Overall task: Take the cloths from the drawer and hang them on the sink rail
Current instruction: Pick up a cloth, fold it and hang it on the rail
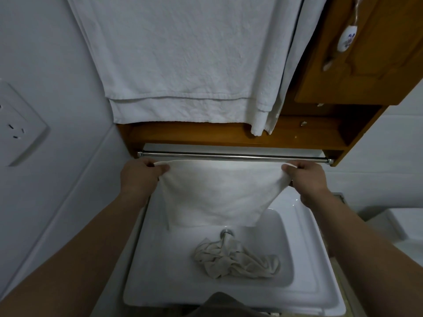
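Note:
A white cloth (219, 193) is stretched wide between my two hands, just below the chrome rail (231, 156) that runs under the wooden cabinet. My left hand (139, 175) pinches its top left corner and my right hand (309, 177) pinches its top right corner. The cloth hangs down over the back of the white sink (304, 255). A second, crumpled off-white cloth (235, 259) lies in the basin by the drain. The drawer is not in view.
A large white towel (183, 60) hangs above, covering the upper wall. The wooden cabinet (370, 72) juts out at the upper right with a ceramic pull (346, 38). A wall socket (18, 124) sits at the left. A white fixture (402, 223) stands at the right.

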`<action>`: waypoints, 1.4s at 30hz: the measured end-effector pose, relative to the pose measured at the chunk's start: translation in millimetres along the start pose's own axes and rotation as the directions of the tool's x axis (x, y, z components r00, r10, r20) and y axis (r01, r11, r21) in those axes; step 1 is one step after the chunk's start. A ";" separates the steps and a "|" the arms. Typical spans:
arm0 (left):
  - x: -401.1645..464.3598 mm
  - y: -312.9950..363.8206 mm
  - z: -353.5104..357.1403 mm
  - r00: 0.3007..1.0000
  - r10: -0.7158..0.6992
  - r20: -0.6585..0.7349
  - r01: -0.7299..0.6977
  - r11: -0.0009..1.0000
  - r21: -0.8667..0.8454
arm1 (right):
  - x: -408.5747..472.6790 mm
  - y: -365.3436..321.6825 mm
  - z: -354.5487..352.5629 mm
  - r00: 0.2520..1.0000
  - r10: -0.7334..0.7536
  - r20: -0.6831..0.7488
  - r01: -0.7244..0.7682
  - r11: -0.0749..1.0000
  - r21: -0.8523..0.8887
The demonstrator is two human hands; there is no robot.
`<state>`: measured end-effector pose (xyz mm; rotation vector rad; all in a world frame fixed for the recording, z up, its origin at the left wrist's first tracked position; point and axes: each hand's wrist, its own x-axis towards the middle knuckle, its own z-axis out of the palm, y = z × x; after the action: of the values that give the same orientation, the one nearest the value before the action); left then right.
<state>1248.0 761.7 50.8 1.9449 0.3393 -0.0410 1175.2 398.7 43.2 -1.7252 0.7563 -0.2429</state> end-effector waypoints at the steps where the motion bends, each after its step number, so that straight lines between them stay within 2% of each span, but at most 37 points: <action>1: -3.8 2.6 2.1 1.000 0.006 0.006 -0.006 1.000 0.001 | -0.8 -0.4 0.7 1.000 -0.003 -0.012 0.003 1.000 0.000; 6: -13.2 5.2 6.4 1.000 0.013 0.019 -0.012 0.999 -0.047 | -4.9 -5.7 -0.4 1.000 0.024 -0.015 -0.023 0.999 0.027; 10: -23.3 14.3 11.5 0.999 0.006 0.039 -0.003 0.997 -0.083 | -11.0 -12.1 6.5 0.999 -0.043 0.006 0.044 0.998 -0.043; 13: -34.5 20.3 25.7 0.993 0.034 0.113 -0.033 0.999 -0.004 | -27.2 -25.6 23.3 0.988 -0.119 0.098 0.127 0.989 -0.074; 18: -49.1 33.9 46.7 0.990 0.083 0.113 -0.085 0.996 0.013 | -60.2 -49.4 51.3 0.947 -0.177 0.268 0.185 0.983 -0.005; 25: -76.4 56.8 62.3 0.934 0.209 0.289 -0.229 0.973 0.037 | -81.7 -69.1 71.1 0.885 -0.126 0.449 0.085 0.990 0.111; 28: -78.9 60.6 61.9 0.931 0.213 0.296 -0.228 0.974 0.016 | -82.8 -72.8 70.8 0.855 -0.087 0.511 -0.010 0.983 0.184; 31: -76.5 61.5 58.3 0.935 0.203 0.290 -0.206 0.978 -0.023 | -82.2 -70.1 68.8 0.776 -0.093 0.624 -0.077 0.967 0.241; 34: -76.6 59.9 57.1 0.935 0.193 0.299 -0.176 0.981 -0.086 | -82.6 -64.8 68.1 0.728 -0.187 0.659 0.045 0.973 0.227; 39: -75.4 57.8 57.4 0.905 0.165 0.392 -0.077 0.970 -0.231 | -87.8 -67.4 67.4 0.788 -0.292 0.542 0.301 0.951 0.074; 42: -76.4 59.5 58.4 0.899 0.148 0.412 -0.039 0.965 -0.261 | -89.6 -71.6 67.4 0.784 -0.412 0.464 0.502 0.861 -0.084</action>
<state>1197.5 671.0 95.7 1.6461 -0.0445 -0.3442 1167.6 513.9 109.3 -2.0511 0.0160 -0.1042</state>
